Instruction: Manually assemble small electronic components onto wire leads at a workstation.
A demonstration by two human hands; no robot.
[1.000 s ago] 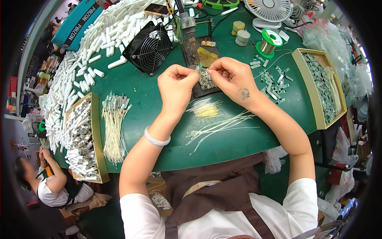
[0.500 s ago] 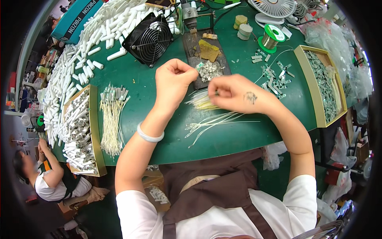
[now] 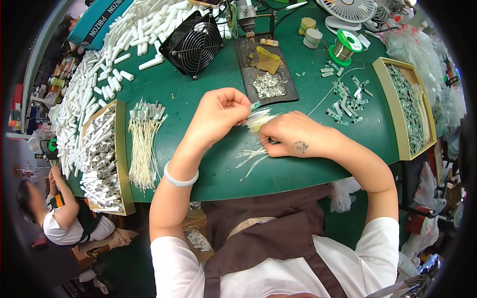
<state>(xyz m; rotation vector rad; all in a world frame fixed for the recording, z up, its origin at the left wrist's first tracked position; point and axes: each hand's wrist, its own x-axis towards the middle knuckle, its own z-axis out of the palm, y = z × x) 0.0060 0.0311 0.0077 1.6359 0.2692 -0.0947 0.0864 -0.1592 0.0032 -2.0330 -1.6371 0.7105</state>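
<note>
Left hand (image 3: 214, 118): pinching small green piece (image 3: 255, 105) between closed fingers (image 3: 238, 96), just beside short wires (image 3: 259, 119). Right hand (image 3: 294, 135): curling fingers inward over long pale wires (image 3: 253, 157), hold impossible to tell. Long pale wires: lying toward near edge of bench (image 3: 218, 183).

White lettering (image 3: 93, 33), apparently repeated, on teal box (image 3: 108, 31)

Sm. grn pc (image 3: 255, 105) in L hand (image 3: 218, 113); wht/yel wires (image 3: 260, 119) bunched nr R hand (image 3: 292, 133).
</note>
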